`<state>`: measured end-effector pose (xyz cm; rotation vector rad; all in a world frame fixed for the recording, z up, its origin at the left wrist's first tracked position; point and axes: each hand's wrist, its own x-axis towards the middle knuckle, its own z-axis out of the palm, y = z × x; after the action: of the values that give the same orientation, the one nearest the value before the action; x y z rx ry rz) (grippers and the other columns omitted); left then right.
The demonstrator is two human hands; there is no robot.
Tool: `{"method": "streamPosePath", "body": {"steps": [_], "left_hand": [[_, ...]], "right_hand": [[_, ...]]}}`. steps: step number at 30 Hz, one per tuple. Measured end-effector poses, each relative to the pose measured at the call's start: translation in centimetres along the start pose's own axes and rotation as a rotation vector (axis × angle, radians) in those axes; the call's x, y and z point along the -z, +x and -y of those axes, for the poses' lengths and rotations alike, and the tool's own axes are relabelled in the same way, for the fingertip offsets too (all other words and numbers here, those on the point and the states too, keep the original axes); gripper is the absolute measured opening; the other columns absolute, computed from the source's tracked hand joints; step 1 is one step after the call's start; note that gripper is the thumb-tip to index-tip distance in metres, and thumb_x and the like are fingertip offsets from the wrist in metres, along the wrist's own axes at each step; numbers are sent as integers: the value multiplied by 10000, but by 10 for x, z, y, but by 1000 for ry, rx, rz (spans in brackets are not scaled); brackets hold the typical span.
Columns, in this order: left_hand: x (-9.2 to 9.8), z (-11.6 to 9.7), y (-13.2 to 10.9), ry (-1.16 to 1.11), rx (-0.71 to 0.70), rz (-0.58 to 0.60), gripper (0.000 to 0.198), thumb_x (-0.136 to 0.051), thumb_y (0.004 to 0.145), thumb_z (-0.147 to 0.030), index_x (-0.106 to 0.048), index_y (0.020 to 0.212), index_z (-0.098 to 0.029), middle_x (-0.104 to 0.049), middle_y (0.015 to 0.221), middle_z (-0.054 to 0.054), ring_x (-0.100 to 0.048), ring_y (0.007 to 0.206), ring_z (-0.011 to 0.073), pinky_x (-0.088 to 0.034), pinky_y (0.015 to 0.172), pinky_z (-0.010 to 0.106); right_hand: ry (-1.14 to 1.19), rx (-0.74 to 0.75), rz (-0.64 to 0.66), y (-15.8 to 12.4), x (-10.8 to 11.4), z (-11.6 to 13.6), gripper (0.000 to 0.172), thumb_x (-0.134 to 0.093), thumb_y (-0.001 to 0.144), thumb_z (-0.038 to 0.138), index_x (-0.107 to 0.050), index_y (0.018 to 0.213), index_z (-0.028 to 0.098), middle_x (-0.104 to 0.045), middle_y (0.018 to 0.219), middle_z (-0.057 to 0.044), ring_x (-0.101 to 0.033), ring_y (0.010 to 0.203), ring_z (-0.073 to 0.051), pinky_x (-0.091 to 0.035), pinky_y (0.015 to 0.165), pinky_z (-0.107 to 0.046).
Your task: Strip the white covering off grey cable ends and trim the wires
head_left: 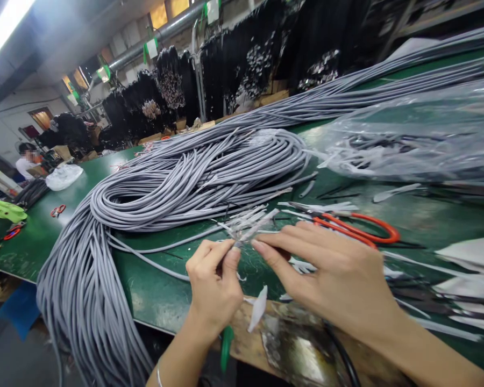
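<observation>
My left hand [215, 285] is closed in a pinch on the end of a grey cable [173, 272], whose length runs off to the left toward the coil. Frayed whitish wrapping [258, 223] sticks up from that end. Close to it on the right, my right hand [326, 263] has thumb and forefinger drawn together at the wrapping. What lies between those right fingertips is too small to make out. Orange-handled scissors [373, 223] lie just beyond the right hand, among loose white strips [339, 207].
A large looped bundle of grey cables [193, 183] covers the green table [161, 295] and hangs over its front edge. Clear plastic [419, 129] lies at right. A worn metal plate [302, 349] sits on wood at the near edge. A person [26, 161] is far left.
</observation>
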<state>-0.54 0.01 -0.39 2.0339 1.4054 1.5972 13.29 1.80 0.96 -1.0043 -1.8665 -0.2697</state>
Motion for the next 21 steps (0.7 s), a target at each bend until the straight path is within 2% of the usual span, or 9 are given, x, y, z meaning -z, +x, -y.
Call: {"method": "streamPosePath", "body": {"steps": [4, 7, 10, 14, 16, 17, 19, 21], "left_hand": [[1, 0, -1, 3, 6, 26, 204, -474, 851, -140, -674, 882, -121, -631, 706, 59, -565, 629, 132, -475, 591, 234], [1, 2, -1, -7, -22, 60, 213, -470, 847, -132, -676, 899, -121, -631, 719, 64, -566, 646, 138, -472, 603, 239], [0, 4, 1, -40, -15, 93, 223, -472, 833, -120, -684, 899, -119, -633, 732, 69, -559, 641, 138, -460, 590, 240], [-2, 6, 5, 8, 148, 70, 214, -492, 810, -112, -703, 843, -134, -621, 676, 48, -546, 611, 134, -434, 569, 243], [-3, 7, 7, 10, 234, 45, 189, -517, 798, -138, -705, 813, -131, -617, 655, 42, -540, 588, 129, -426, 547, 237], [-4, 7, 7, -12, 269, 35, 179, -529, 793, -157, -705, 809, -128, -622, 659, 43, -542, 579, 126, -427, 535, 232], [-5, 8, 6, -80, 327, 8, 171, -551, 782, -193, -702, 820, -122, -636, 687, 52, -559, 580, 123, -445, 529, 224], [-5, 8, 5, -150, 367, -18, 178, -557, 778, -214, -698, 828, -118, -648, 727, 66, -588, 610, 130, -471, 547, 222]], "right_hand": [[-43, 37, 7, 1, 0, -3, 237, -494, 844, 254, -665, 686, 210, -666, 607, -36, -542, 547, -169, -393, 523, -312], [56, 56, -4, 2, -3, -4, 225, -504, 828, 209, -648, 655, 208, -661, 599, -39, -540, 541, -171, -404, 528, -314], [176, 68, 4, 2, -2, 2, 227, -488, 823, 158, -630, 656, 215, -665, 609, -23, -573, 548, -154, -457, 602, -313], [358, 202, 88, 1, 8, 19, 211, -477, 808, 140, -610, 667, 223, -606, 521, 7, -524, 474, -129, -434, 511, -280], [459, 205, 119, -2, 9, 24, 183, -491, 801, 152, -598, 674, 228, -568, 495, 17, -499, 455, -122, -408, 469, -261], [475, 124, 109, -4, 8, 25, 154, -510, 796, 172, -586, 674, 229, -550, 492, 21, -485, 443, -117, -398, 450, -251], [472, -167, 68, -6, 0, 22, 97, -584, 754, 251, -545, 670, 224, -473, 465, 46, -419, 390, -99, -351, 384, -231], [501, -463, 74, -7, -11, 17, 184, -648, 673, 343, -519, 694, 214, -343, 436, 86, -337, 356, -83, -289, 333, -219]]}}
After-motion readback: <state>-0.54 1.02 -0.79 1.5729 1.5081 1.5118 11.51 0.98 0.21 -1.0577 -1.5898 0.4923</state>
